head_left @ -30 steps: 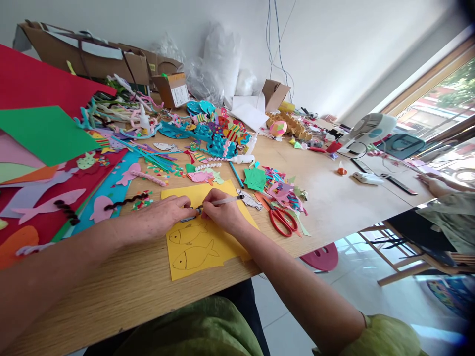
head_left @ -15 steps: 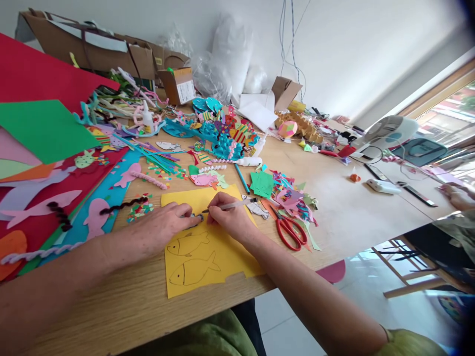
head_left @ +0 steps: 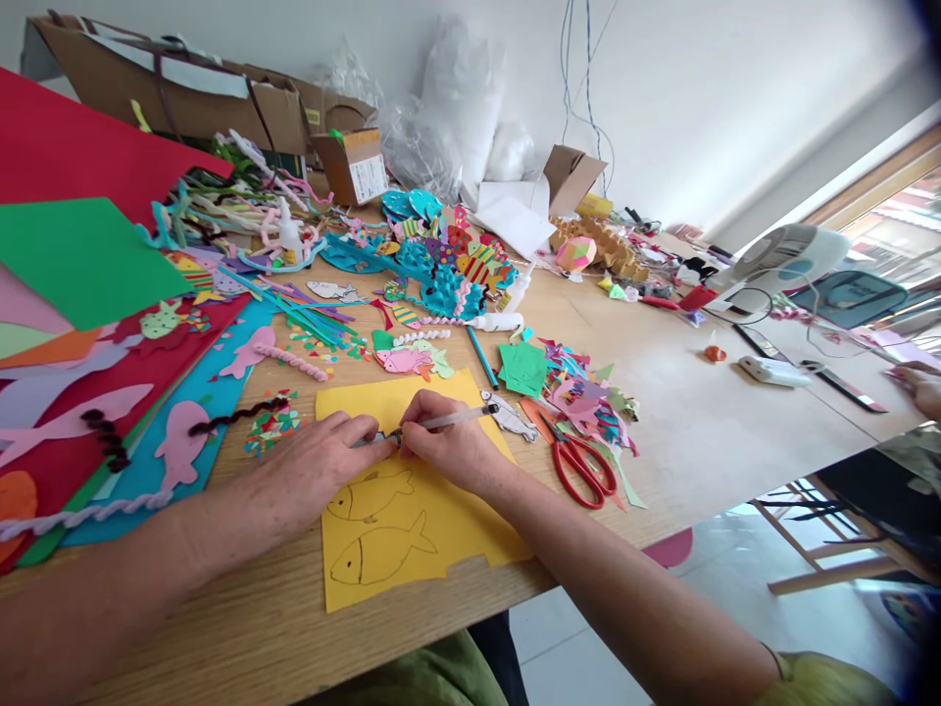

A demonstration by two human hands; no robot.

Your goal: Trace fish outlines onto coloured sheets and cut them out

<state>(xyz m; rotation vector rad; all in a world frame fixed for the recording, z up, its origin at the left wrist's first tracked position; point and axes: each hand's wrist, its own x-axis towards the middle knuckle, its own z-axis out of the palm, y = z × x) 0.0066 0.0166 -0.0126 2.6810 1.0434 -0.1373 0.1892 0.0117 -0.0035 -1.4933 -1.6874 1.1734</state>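
Observation:
My right hand (head_left: 448,446) grips a clear-barrelled pen (head_left: 467,415), its tip down near the middle of a yellow sheet (head_left: 470,520). My left hand (head_left: 342,451) presses a small dark-edged paper cutout (head_left: 386,437) against the sheet beside the pen tip. Most of that cutout is hidden under the fingers. Two fish outlines are drawn lower on the sheet: one upper fish drawing (head_left: 371,495) and a larger lower fish drawing (head_left: 382,551). A notch shows in the sheet's near edge. Right of my hand lies a white paper fish (head_left: 510,417).
Red-handled scissors (head_left: 580,469) lie to the right, near green paper pieces (head_left: 523,367) and colourful scraps (head_left: 580,387). Coloured sheets with pink fish (head_left: 180,446) cover the left. Glue bottles (head_left: 496,322) and decorated fish stand behind. Another person's hand (head_left: 918,384) rests at far right.
The pen tip has shifted slightly along the cutout's edge, with the right hand drawing a little nearer the left. The whole view has tilted slightly.

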